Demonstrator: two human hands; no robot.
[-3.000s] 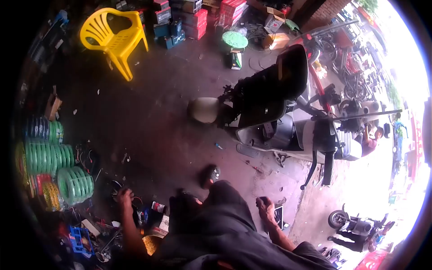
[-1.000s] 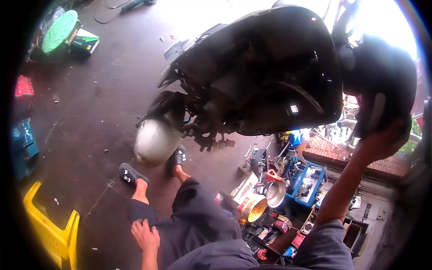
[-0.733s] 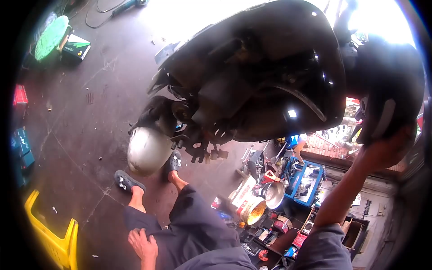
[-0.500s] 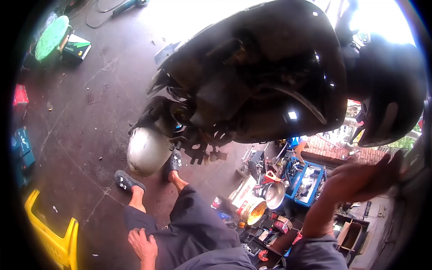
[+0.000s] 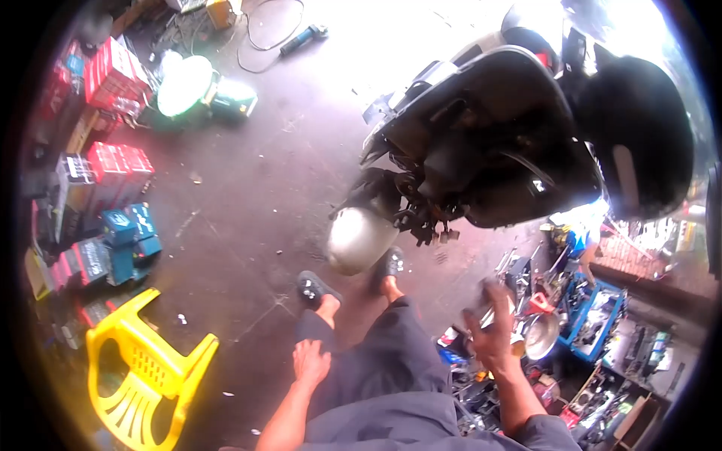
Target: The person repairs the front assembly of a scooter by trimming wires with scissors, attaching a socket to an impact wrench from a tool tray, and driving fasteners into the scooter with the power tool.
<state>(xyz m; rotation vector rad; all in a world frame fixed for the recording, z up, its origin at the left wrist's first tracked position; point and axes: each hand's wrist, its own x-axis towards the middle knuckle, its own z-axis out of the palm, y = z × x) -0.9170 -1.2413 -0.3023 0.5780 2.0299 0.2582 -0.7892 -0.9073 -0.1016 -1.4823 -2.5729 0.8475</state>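
My left hand (image 5: pixel 310 363) lies on my left thigh (image 5: pixel 320 334) near the knee, its fingers draped over the dark trousers with nothing seen in them. My right hand (image 5: pixel 492 329) is raised on the right, fingers apart and empty, somewhat blurred, in front of the tools and parts on the floor. Ahead of me stands a large black motorbike-like body (image 5: pixel 496 143) with exposed brackets and wiring. A rounded silver-white part (image 5: pixel 359 242) sits at its near lower end, close to my feet. Neither hand touches it.
A yellow plastic chair (image 5: pixel 143 368) stands at the lower left. Stacked red boxes (image 5: pixel 116 75) and teal boxes (image 5: pixel 131 233) line the left side. A corded power tool (image 5: pixel 302 40) lies on the far floor. A blue tool tray (image 5: pixel 594 316) and a metal bowl (image 5: pixel 540 335) are at right.
The view has swung left and drawn back, so more boxes and the whole chair show. My right hand has dropped from high at the right to lower and nearer. The left stays on my leg.
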